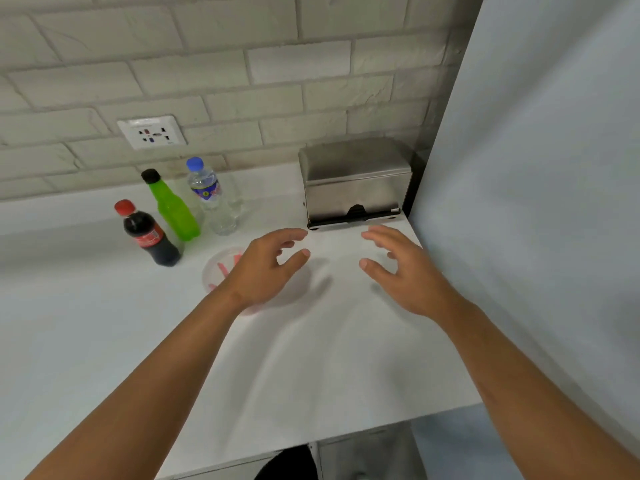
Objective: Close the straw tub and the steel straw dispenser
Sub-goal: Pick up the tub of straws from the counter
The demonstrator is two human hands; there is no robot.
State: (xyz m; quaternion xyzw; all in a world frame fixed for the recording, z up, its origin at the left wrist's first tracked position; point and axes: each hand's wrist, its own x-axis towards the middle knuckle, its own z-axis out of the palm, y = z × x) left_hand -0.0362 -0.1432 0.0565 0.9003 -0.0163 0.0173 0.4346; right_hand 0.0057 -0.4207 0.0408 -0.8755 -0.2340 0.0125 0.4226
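A steel straw dispenser (pixel 356 183) stands at the back right of the white counter, its lid down. A round clear straw tub (pixel 221 268) with pink straws inside sits left of centre, mostly hidden under my left hand (pixel 266 268). That hand hovers over the tub with fingers apart, holding nothing. My right hand (pixel 401 268) hovers just in front of the dispenser, fingers spread and empty. I cannot tell whether the tub has its lid on.
Three bottles stand at the back left: a cola bottle (pixel 149 233), a green bottle (pixel 171 206) and a clear water bottle (pixel 211 195). A wall socket (pixel 152 131) sits on the brick wall. A pale panel (pixel 540 202) bounds the counter (pixel 311 358) on the right.
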